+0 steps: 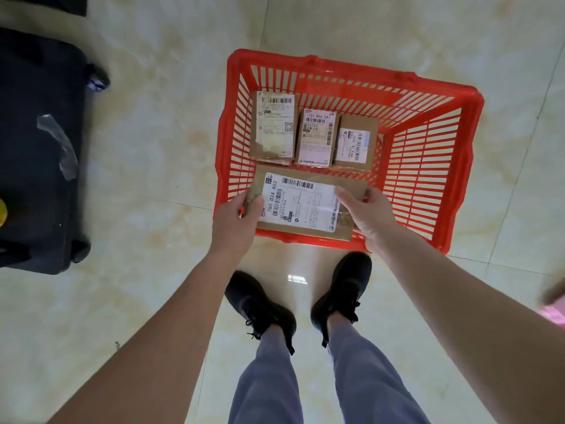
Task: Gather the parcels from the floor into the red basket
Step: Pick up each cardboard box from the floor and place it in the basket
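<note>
The red basket [434,166] stands on the tiled floor in front of my feet. Three small cardboard parcels lie side by side on its bottom: a left one [273,130], a middle one [316,141] and a right one [356,142], all with white labels up. A larger flat cardboard parcel [302,205] with a big white label sits over the basket's near part. My left hand [237,221] grips its left end, thumb on top. My right hand [367,214] grips its right end, thumb on the label.
A dark suitcase [36,148] on wheels lies at the left, with a strip of clear tape [59,145] on it. My black shoes [260,304] stand just behind the basket. Something pink [555,304] shows at the right edge. Pale tiled floor surrounds the basket.
</note>
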